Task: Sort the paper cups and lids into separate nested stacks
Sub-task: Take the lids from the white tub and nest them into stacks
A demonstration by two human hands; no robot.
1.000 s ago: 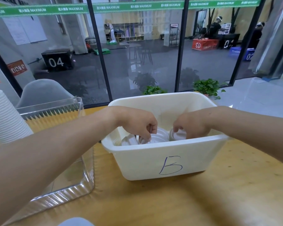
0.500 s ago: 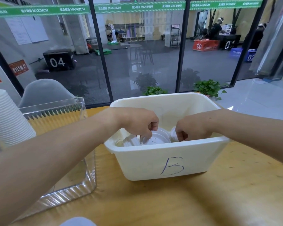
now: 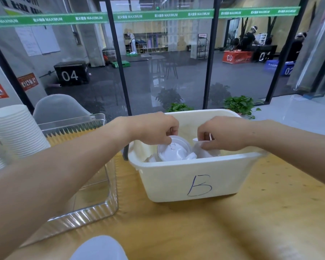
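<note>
our left hand (image 3: 154, 129) has its grip pinched narrow on the rim of a translucent lid (image 3: 174, 151), tilted up inside the white bin (image 3: 199, 177); our right hand (image 3: 223, 133) pinches the lip of a white paper cup (image 3: 204, 150) just beside that lid, in the bin's right half; more lids lie below, mostly hidden by the bin's near wall; we judge both pieces very light, the lid thin and springy, the cup easy to crush, so we take them by the rims with a gentle pinch; left of the bin stands a clear container (image 3: 94, 209), and further left a nested cup stack (image 3: 15, 128); all on the wooden table (image 3: 214, 228).
</note>
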